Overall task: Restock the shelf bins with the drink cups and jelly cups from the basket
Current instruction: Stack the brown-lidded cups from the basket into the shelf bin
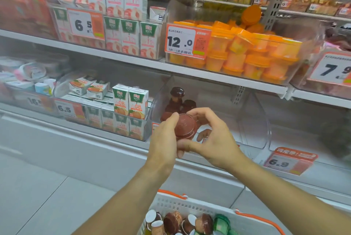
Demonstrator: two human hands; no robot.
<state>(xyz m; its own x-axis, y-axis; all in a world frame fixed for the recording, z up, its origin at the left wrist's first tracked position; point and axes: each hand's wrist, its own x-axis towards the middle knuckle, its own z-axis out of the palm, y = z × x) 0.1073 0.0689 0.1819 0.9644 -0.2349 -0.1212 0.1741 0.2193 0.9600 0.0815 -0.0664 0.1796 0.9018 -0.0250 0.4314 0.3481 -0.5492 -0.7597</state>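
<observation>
Brown plastic, smooth and glossy, makes up the small cup point(185, 126) that both hands hold in front of the clear bin point(252, 121) on the lower shelf point(98, 140). The left hand point(164, 137) pinches it from the left, thumb up on the top edge, and the right hand point(212, 138) curls round its right side with the thumb underneath, so each grip is closed on the same cup. It sits just at the bin's open front, with a few dark cups point(177, 102) of the same sort already stacked further back. It is probably a jelly cup, though the label is too blurred to read. Such a cup should be light and fairly stiff in the wall, but slick, with a thin sealed lid that could dent or tear; the flared rim looks the safest place to hold it. More cups, brown and green, lie in the white basket point(190, 205) below, so the restocking seems far from finished.
</observation>
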